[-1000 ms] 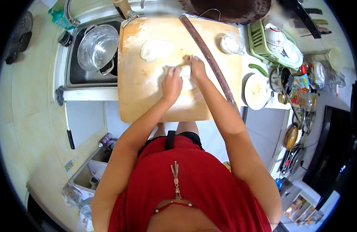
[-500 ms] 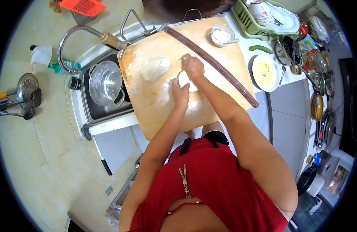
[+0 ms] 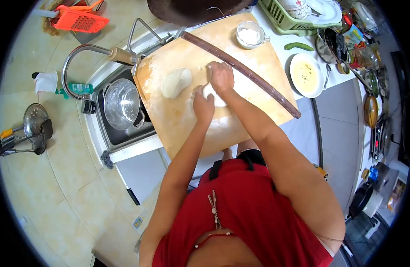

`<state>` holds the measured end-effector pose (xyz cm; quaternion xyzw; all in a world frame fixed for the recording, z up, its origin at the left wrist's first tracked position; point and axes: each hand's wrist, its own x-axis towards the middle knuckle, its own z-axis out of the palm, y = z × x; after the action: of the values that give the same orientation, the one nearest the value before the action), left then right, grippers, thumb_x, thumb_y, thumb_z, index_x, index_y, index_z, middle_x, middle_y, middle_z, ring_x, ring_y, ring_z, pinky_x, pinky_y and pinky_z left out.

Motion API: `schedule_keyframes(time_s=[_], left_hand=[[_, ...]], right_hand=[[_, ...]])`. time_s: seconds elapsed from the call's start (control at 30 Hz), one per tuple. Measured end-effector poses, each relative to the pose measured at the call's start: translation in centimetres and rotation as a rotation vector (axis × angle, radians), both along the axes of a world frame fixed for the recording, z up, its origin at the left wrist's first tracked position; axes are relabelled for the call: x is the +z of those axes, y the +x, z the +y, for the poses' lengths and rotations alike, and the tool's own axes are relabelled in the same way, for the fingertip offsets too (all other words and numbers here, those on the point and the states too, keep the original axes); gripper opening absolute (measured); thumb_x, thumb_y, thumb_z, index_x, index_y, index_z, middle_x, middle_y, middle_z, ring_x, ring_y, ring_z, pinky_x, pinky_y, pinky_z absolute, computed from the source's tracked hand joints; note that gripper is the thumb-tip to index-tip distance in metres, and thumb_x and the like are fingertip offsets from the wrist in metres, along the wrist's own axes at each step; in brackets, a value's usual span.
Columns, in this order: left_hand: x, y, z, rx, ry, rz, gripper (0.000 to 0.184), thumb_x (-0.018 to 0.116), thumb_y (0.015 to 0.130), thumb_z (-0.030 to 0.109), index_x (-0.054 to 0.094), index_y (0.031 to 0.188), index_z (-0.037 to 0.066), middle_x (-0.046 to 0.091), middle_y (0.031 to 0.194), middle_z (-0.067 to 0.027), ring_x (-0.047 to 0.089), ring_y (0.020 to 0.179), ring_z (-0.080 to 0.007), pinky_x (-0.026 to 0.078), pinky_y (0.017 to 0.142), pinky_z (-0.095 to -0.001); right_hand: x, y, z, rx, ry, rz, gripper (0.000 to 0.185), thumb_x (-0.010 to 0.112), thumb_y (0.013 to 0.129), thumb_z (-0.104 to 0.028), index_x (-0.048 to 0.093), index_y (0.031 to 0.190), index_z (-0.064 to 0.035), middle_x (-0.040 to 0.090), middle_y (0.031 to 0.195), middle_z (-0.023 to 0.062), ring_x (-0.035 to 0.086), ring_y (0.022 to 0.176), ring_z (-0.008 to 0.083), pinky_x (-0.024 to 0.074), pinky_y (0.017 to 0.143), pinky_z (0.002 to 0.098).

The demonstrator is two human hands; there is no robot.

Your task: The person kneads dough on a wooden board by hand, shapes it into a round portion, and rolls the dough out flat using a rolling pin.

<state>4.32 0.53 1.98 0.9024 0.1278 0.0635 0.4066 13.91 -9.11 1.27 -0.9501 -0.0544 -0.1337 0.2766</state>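
Note:
A piece of white dough (image 3: 218, 101) lies on a floured wooden board (image 3: 178, 138), partly covered by both hands. My left hand (image 3: 203, 106) grips its near left side with curled fingers. On its far side, my right hand (image 3: 222, 78) is closed over the dough's edge, the fingers bent down toward the board. Left of the hands rests a second flattened lump of dough (image 3: 176, 83), untouched. A long dark rolling pin (image 3: 243, 73) lies diagonally across the board, to the right of my right hand.
A glass cup of flour (image 3: 250, 35) stands at the board's far right corner. Left is a sink with a metal pot (image 3: 121, 104) under a curved faucet (image 3: 65, 66). Right are a plate of yellowish liquid (image 3: 306, 75), a spoon (image 3: 327, 76), a green cucumber (image 3: 298, 46) and a dish rack (image 3: 285, 20).
Both hands stay on the same dough, with the left fingers shifted slightly against it. The head view has turned a little, so the surroundings appear displaced.

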Motion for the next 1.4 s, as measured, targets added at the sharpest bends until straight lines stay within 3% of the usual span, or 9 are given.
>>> schedule_keyframes(time_s=[0.1, 0.2, 0.33, 0.47, 0.67, 0.9, 1.03, 1.23, 1.4], left_hand=[[-1.5, 1.7, 2.3, -0.011, -0.401, 0.175, 0.036, 0.066, 0.082, 0.011, 0.067, 0.117, 0.005, 0.066, 0.119, -0.0192, 0.062, 0.107, -0.0385, 0.051, 0.09, -0.0454], [6.0, 0.1, 1.2, -0.109, 0.009, -0.183, 0.037, 0.068, 0.08, 0.01, 0.067, 0.116, 0.005, 0.065, 0.113, -0.0174, 0.061, 0.106, -0.037, 0.05, 0.091, -0.0449], [8.9, -3.0, 0.1, -0.42, 0.153, -0.208, 0.037, 0.075, 0.08, 0.016, 0.068, 0.115, 0.004, 0.064, 0.112, -0.0164, 0.063, 0.101, -0.0322, 0.05, 0.088, -0.0401], [9.1, -3.3, 2.2, -0.123, -0.268, 0.105, 0.038, 0.07, 0.09, 0.021, 0.067, 0.123, 0.003, 0.064, 0.126, -0.0171, 0.058, 0.12, -0.0344, 0.046, 0.101, -0.0402], [5.2, 0.5, 2.9, -0.239, 0.255, -0.333, 0.057, 0.058, 0.099, 0.035, 0.048, 0.15, 0.011, 0.039, 0.157, -0.0207, 0.032, 0.146, -0.0411, 0.024, 0.118, -0.0534], [-0.1, 1.3, -2.5, -0.463, 0.585, -0.155, 0.074, 0.057, 0.093, 0.056, 0.042, 0.154, 0.019, 0.026, 0.164, -0.0184, 0.017, 0.152, -0.0429, 0.014, 0.117, -0.0673], [1.4, 1.8, -1.8, -0.526, 0.514, -0.151, 0.07, 0.057, 0.095, 0.046, 0.041, 0.154, 0.012, 0.028, 0.163, -0.0201, 0.02, 0.151, -0.0414, 0.014, 0.12, -0.0615], [-0.6, 2.8, 3.8, -0.115, -0.375, -0.376, 0.054, 0.052, 0.099, 0.012, 0.041, 0.149, -0.002, 0.04, 0.155, -0.0223, 0.035, 0.145, -0.0354, 0.023, 0.121, -0.0433], [1.7, 4.5, 8.5, 0.091, 0.523, -0.124, 0.067, 0.071, 0.088, 0.024, 0.045, 0.149, 0.014, 0.044, 0.152, -0.0181, 0.041, 0.138, -0.0377, 0.038, 0.112, -0.0475]], right_hand=[[0.5, -0.3, -0.8, -0.099, 0.339, 0.205, 0.026, 0.052, 0.097, -0.025, 0.066, 0.098, -0.0032, 0.069, 0.093, 0.0182, 0.063, 0.095, 0.0372, 0.0465, 0.089, 0.0474], [1.0, -2.4, -3.8, -0.157, 0.644, 0.033, 0.031, 0.049, 0.098, -0.026, 0.067, 0.103, -0.0011, 0.068, 0.098, 0.0215, 0.062, 0.096, 0.0408, 0.0471, 0.09, 0.0468], [1.1, -6.5, -8.4, -0.204, 0.609, 0.159, 0.028, 0.051, 0.098, -0.023, 0.067, 0.104, -0.0017, 0.068, 0.102, 0.0209, 0.064, 0.095, 0.0384, 0.0487, 0.088, 0.0444], [1.0, -10.1, -11.4, -0.279, 0.559, 0.139, 0.022, 0.053, 0.097, -0.018, 0.067, 0.104, -0.0011, 0.068, 0.101, 0.0203, 0.065, 0.096, 0.0365, 0.0496, 0.087, 0.0422], [0.5, -14.0, -12.0, -0.326, 0.597, 0.257, 0.018, 0.055, 0.096, -0.012, 0.067, 0.105, -0.0016, 0.07, 0.102, 0.0198, 0.068, 0.095, 0.0346, 0.0514, 0.086, 0.0387], [0.4, -14.7, -9.2, -0.215, 0.561, 0.277, 0.022, 0.055, 0.098, -0.014, 0.068, 0.11, -0.0005, 0.07, 0.107, 0.0207, 0.068, 0.099, 0.0358, 0.052, 0.089, 0.0395], [0.6, -13.1, -7.2, -0.126, 0.565, 0.35, 0.031, 0.056, 0.099, -0.021, 0.064, 0.122, -0.002, 0.069, 0.112, 0.0217, 0.066, 0.105, 0.0371, 0.0512, 0.091, 0.0404], [-1.4, -9.9, -3.7, -0.075, 0.681, 0.656, 0.074, 0.071, 0.087, -0.04, 0.05, 0.139, 0.0075, 0.069, 0.109, 0.0252, 0.068, 0.101, 0.0324, 0.0511, 0.091, 0.0396], [-1.7, -9.3, -1.8, -0.011, 0.719, 0.888, 0.062, 0.084, 0.074, -0.032, 0.061, 0.115, 0.0085, 0.071, 0.096, 0.0196, 0.069, 0.085, 0.0254, 0.0533, 0.079, 0.0374]])
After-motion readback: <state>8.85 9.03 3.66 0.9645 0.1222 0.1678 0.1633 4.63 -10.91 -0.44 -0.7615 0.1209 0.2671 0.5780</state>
